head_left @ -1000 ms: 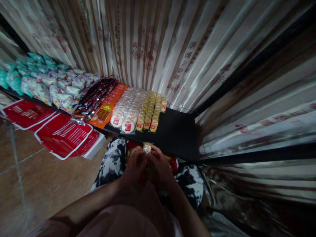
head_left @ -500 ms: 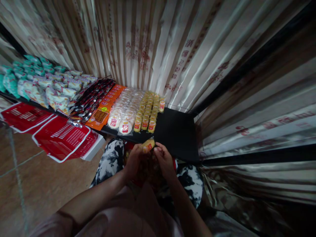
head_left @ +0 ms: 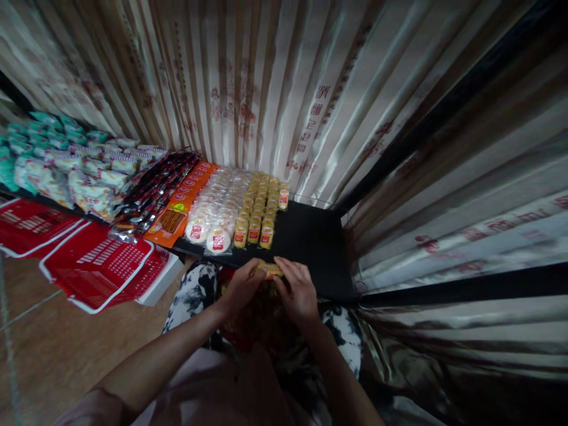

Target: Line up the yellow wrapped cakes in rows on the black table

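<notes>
Above my lap, a small yellow wrapped snack (head_left: 270, 270) with a red and orange label lies level between my two hands. My left hand (head_left: 243, 285) is closed on its left end. At the right end, the fingers and thumb of my right hand (head_left: 298, 290) are closed on it too, covering part of the wrapper. Below them, a dark red bag or container (head_left: 242, 322) sits between my knees, its contents too dim to make out. Just beyond my hands, matching yellow snacks (head_left: 255, 222) stand in rows on a black shelf (head_left: 306, 242).
Left of the yellow rows lie round white crackers (head_left: 217, 238), an orange packet (head_left: 171, 219), dark shiny packets (head_left: 155, 189), white bags (head_left: 91, 192) and green bags (head_left: 48, 133). Red baskets (head_left: 100, 266) stand below on the left. Curtains (head_left: 275, 89) hang behind, with a black bar (head_left: 426, 127) at right.
The snack has turned from tilted to level. My right hand has come over its right end and now grips it, where before its fingertips were only beside it. The view has shifted slightly.
</notes>
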Action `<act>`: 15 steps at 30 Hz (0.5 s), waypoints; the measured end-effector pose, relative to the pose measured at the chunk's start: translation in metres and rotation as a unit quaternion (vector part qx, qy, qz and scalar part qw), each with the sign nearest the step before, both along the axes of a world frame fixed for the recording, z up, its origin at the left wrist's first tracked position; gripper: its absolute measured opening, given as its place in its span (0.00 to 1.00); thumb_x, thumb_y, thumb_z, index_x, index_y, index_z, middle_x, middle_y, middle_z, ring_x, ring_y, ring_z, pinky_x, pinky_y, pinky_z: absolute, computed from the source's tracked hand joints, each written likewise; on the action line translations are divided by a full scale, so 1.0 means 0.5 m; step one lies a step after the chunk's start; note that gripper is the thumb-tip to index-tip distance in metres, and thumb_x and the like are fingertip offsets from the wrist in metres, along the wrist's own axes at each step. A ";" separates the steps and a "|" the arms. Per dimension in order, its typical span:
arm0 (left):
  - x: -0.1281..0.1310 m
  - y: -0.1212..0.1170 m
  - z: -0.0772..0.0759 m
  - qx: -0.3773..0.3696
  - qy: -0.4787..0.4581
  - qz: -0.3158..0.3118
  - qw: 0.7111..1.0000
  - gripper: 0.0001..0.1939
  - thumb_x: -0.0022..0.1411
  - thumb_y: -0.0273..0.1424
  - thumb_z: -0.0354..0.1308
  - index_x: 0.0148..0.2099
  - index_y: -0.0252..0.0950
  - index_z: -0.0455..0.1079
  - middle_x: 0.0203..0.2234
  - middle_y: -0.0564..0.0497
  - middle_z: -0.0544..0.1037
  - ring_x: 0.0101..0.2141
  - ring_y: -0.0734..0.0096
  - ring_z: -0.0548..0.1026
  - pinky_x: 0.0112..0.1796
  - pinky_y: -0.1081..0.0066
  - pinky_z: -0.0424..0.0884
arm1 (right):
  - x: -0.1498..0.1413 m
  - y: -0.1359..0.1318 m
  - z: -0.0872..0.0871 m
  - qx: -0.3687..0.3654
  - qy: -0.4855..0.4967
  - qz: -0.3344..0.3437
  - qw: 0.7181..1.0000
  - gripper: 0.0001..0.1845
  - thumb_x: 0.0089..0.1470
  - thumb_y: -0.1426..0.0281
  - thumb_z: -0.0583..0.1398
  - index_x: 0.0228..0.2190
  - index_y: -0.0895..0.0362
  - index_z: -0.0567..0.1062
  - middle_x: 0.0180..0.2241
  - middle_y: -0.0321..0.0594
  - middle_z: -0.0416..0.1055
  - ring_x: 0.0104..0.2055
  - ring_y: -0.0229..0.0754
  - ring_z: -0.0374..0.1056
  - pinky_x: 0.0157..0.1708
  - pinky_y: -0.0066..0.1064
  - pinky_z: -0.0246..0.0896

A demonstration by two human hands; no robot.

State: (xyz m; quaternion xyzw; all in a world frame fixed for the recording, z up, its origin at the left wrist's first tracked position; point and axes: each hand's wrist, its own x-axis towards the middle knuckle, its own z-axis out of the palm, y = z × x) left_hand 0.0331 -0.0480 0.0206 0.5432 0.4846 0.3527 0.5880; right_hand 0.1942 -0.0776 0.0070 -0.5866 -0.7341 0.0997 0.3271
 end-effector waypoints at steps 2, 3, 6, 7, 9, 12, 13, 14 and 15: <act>0.010 0.019 0.006 0.011 0.014 -0.031 0.999 0.09 0.58 0.35 0.49 0.33 0.36 0.67 0.24 0.56 0.70 0.26 0.75 0.69 0.27 0.76 0.64 | 0.012 0.010 0.010 -0.001 -0.008 0.023 1.000 0.19 0.58 0.64 0.53 0.51 0.53 0.69 0.46 0.41 0.72 0.47 0.45 0.63 0.49 0.40 0.59; 0.018 0.028 0.005 0.003 0.008 -0.035 0.999 0.10 0.58 0.36 0.49 0.34 0.35 0.66 0.23 0.56 0.70 0.25 0.75 0.69 0.26 0.76 0.64 | 0.019 0.017 0.013 -0.002 -0.001 0.024 1.000 0.19 0.58 0.63 0.54 0.49 0.53 0.71 0.45 0.42 0.72 0.46 0.45 0.64 0.48 0.39 0.60; 0.056 0.055 -0.010 -0.028 -0.044 -0.007 0.999 0.15 0.57 0.39 0.52 0.42 0.34 0.63 0.23 0.55 0.71 0.23 0.74 0.71 0.26 0.75 0.67 | 0.044 0.048 0.013 -0.020 0.047 -0.013 0.999 0.16 0.55 0.61 0.56 0.43 0.54 0.74 0.40 0.42 0.74 0.42 0.44 0.65 0.42 0.36 0.63; 0.072 0.063 -0.017 -0.027 -0.064 0.018 0.997 0.18 0.57 0.39 0.53 0.47 0.34 0.61 0.26 0.53 0.72 0.25 0.74 0.72 0.28 0.74 0.69 | 0.054 0.062 0.010 -0.031 0.066 -0.042 0.996 0.16 0.54 0.60 0.56 0.42 0.54 0.75 0.38 0.42 0.74 0.39 0.44 0.66 0.39 0.35 0.64; 0.107 0.077 -0.032 -0.007 -0.091 0.067 0.994 0.23 0.57 0.36 0.55 0.53 0.34 0.57 0.34 0.49 0.73 0.29 0.73 0.74 0.32 0.71 0.72 | 0.073 0.094 -0.002 -0.060 0.107 -0.115 0.986 0.18 0.52 0.58 0.57 0.40 0.55 0.75 0.34 0.42 0.74 0.33 0.43 0.66 0.33 0.33 0.63; 0.162 0.098 -0.045 0.028 -0.095 0.088 0.991 0.20 0.58 0.33 0.53 0.54 0.37 0.59 0.45 0.45 0.71 0.39 0.69 0.74 0.43 0.67 0.71 | 0.098 0.155 -0.032 -0.109 0.175 -0.199 0.958 0.20 0.47 0.56 0.59 0.39 0.54 0.75 0.31 0.39 0.74 0.29 0.41 0.67 0.31 0.32 0.63; 0.179 0.107 -0.046 0.039 -0.087 0.088 0.992 0.18 0.59 0.31 0.52 0.52 0.37 0.62 0.47 0.45 0.71 0.43 0.67 0.73 0.47 0.64 0.68 | 0.104 0.178 -0.044 -0.120 0.200 -0.207 0.950 0.21 0.46 0.55 0.59 0.39 0.54 0.75 0.31 0.39 0.75 0.30 0.41 0.68 0.32 0.32 0.63; 0.194 0.117 -0.046 0.047 -0.081 0.090 0.992 0.17 0.59 0.30 0.52 0.51 0.37 0.63 0.49 0.45 0.71 0.47 0.66 0.71 0.51 0.62 0.65 | 0.109 0.201 -0.056 -0.123 0.224 -0.206 0.945 0.20 0.45 0.55 0.59 0.38 0.53 0.75 0.32 0.38 0.75 0.31 0.41 0.69 0.34 0.32 0.63; 0.209 0.128 -0.046 0.052 -0.074 0.096 0.991 0.16 0.58 0.29 0.52 0.50 0.37 0.65 0.50 0.45 0.70 0.51 0.64 0.68 0.55 0.61 0.61 | 0.114 0.225 -0.067 -0.120 0.248 -0.202 0.940 0.20 0.45 0.55 0.59 0.38 0.54 0.75 0.32 0.38 0.75 0.33 0.42 0.70 0.35 0.33 0.64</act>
